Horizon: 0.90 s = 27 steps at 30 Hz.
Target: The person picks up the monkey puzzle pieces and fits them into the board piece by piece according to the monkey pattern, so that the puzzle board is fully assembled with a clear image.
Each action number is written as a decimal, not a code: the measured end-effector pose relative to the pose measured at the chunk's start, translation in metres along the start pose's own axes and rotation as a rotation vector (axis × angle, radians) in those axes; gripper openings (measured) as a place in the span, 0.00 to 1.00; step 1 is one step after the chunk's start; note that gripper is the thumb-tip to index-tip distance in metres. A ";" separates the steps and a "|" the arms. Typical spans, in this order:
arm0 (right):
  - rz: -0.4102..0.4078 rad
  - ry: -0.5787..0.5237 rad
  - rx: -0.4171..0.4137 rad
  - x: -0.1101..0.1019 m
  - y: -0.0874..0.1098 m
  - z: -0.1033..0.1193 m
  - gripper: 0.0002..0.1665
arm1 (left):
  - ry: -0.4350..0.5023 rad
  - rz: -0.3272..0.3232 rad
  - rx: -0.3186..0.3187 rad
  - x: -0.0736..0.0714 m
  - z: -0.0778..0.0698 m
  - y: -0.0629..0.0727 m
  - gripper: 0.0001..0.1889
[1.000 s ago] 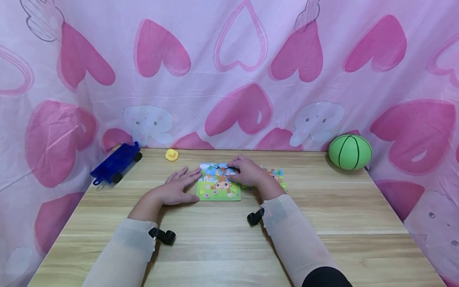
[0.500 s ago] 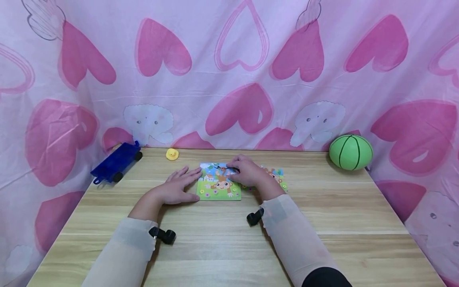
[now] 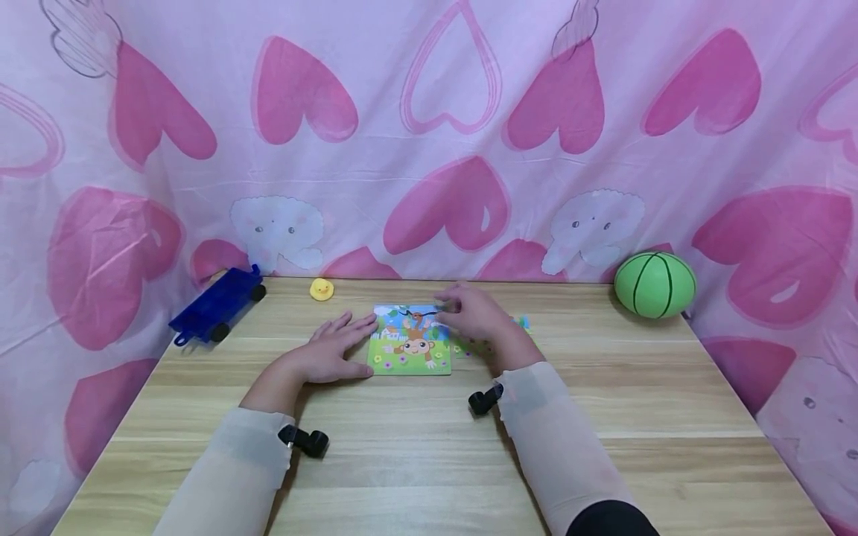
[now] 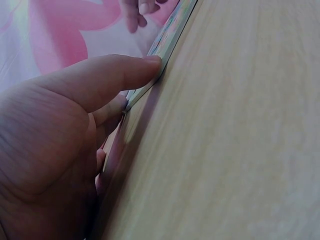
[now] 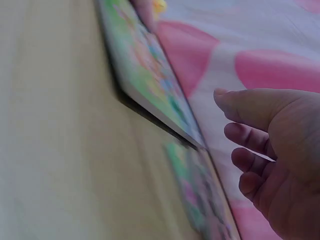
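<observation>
A square picture puzzle [image 3: 410,357] with a cartoon monkey, flowers and blue sky lies flat on the table. My left hand [image 3: 331,350] is at its left side with fingers spread, thumb at the near corner. In the left wrist view the thumb of the left hand [image 4: 90,85] touches the edge of the puzzle. My right hand [image 3: 476,316] is over the puzzle's right edge. In the right wrist view this right hand [image 5: 285,135] has loosely bent fingers with nothing between them. Just right of the puzzle lies a thinner colourful picture sheet [image 5: 187,185], largely hidden by the right hand in the head view.
A small yellow rubber duck [image 3: 322,289] stands behind my left hand. At the back left is a blue toy cart [image 3: 217,307] with black wheels; a green ball [image 3: 655,284] with black lines sits at the back right. A pink heart-patterned curtain [image 3: 362,171] hangs behind the table [image 3: 402,461].
My right hand has lifted off the puzzle's upper right part and shifted a little to the right, uncovering more of the picture. The left hand stays put.
</observation>
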State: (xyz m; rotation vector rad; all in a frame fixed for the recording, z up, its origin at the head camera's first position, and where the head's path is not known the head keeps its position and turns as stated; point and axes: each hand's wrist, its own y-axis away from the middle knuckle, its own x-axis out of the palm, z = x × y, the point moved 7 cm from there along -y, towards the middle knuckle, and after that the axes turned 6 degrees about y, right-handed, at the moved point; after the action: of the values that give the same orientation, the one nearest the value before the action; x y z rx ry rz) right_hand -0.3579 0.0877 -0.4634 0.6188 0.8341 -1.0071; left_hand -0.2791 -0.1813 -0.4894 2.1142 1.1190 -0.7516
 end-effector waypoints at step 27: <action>0.059 -0.153 0.166 -0.018 0.012 -0.060 0.26 | 0.001 -0.008 0.000 0.000 0.000 -0.001 0.50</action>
State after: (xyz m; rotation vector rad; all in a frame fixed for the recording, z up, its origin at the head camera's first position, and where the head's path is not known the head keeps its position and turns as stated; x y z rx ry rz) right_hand -0.3705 0.1482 -0.4805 0.6940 0.5991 -1.0627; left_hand -0.2794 -0.1811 -0.4900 2.1115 1.1283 -0.7537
